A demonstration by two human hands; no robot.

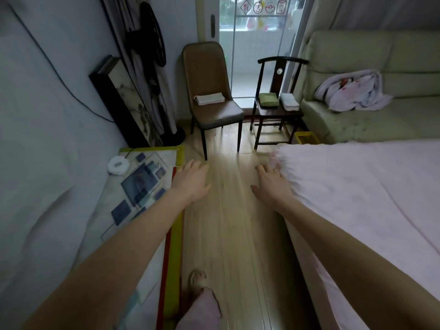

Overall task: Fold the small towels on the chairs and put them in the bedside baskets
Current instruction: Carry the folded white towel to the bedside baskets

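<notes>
Towels at 12 o'clock: pink towel point(209, 98) on brown chair point(212, 108), green towel point(268, 100) and white towel point(289, 101) on dark chair point(277, 110). Probably light, soft, limp; best pinched at corners. Left hand point(190, 181), right hand point(271, 184) spread flat, empty.

You see a pale folded towel point(209, 98) lying flat on the brown padded chair point(209, 91), while a green towel point(268, 100) and a white towel point(289, 101) lie folded side by side on the dark wooden chair point(276, 110).
</notes>
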